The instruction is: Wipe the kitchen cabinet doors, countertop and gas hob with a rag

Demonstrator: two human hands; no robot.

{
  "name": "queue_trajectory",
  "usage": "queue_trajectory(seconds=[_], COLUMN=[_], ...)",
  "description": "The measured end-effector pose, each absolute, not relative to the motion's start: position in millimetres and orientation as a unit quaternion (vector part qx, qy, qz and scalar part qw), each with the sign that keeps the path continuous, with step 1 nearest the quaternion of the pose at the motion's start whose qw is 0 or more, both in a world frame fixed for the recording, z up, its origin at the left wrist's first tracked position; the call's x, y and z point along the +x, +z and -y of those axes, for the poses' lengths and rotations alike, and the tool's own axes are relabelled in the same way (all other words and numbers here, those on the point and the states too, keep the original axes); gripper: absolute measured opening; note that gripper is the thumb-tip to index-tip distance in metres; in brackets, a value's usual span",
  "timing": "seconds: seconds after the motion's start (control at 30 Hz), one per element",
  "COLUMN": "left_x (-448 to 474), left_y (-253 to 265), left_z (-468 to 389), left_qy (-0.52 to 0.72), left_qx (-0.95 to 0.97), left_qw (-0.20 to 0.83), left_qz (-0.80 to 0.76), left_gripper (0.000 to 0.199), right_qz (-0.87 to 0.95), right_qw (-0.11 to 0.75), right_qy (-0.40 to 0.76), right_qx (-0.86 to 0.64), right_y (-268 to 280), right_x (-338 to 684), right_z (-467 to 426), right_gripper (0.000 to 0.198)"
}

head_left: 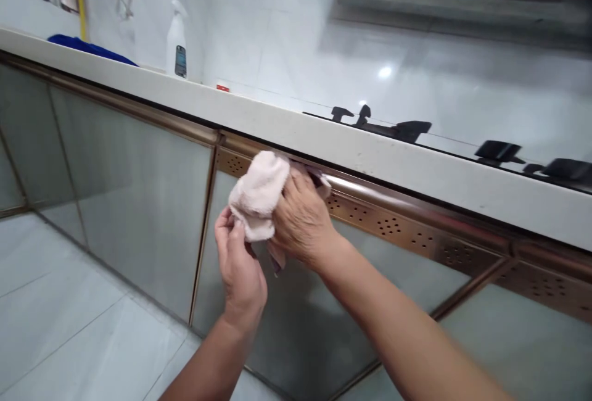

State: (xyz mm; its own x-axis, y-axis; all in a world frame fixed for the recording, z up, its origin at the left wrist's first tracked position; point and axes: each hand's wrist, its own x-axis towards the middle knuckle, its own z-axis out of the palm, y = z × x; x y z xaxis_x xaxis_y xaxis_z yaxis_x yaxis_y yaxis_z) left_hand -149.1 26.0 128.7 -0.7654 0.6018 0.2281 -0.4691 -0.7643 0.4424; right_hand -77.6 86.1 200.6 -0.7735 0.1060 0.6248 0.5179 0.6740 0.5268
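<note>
A pale pink cloth (259, 194) is bunched up against the copper-coloured metal trim (407, 237) under the counter edge. My left hand (240, 265) pinches the cloth's lower left corner between thumb and fingers. Over the cloth's right part lies my right hand (303, 213), its fingers curled onto it and pressing it at the metal rail (365, 191). The right fingertips are partly hidden by the cloth and the rail. Frosted glass cabinet doors (143, 197) stand below the trim.
On the white counter (259, 117) stand a white spray bottle (176, 43), a blue cloth (90, 48) and a small red object (222, 88). Black stove parts (411, 129) sit at the right, beneath a range hood (462, 6). Light floor tiles (69, 302) lie lower left.
</note>
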Motion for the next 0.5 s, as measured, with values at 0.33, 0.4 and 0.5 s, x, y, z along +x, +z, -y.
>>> queue_trajectory(seconds=[0.33, 0.4, 0.5], left_x=[-209.5, -209.6, -203.5], left_y=[145.4, 149.3, 153.7], left_z=[-19.6, -18.1, -16.5], left_qy=[0.937, 0.937, 0.938], left_qx=[0.106, 0.097, 0.070], left_qw=[0.312, 0.315, 0.323], left_qz=[-0.117, -0.113, -0.103], left_gripper=[0.032, 0.032, 0.036], right_qz=[0.922, 0.944, 0.983], right_qw=[0.291, 0.273, 0.181], right_qy=[-0.237, -0.177, -0.008], right_qx=[-0.100, -0.061, -0.037], right_y=[224.7, 226.1, 220.0], right_x=[-177.3, -170.9, -149.3], right_z=[-103.0, -101.1, -92.2], right_gripper=[0.048, 0.044, 0.041])
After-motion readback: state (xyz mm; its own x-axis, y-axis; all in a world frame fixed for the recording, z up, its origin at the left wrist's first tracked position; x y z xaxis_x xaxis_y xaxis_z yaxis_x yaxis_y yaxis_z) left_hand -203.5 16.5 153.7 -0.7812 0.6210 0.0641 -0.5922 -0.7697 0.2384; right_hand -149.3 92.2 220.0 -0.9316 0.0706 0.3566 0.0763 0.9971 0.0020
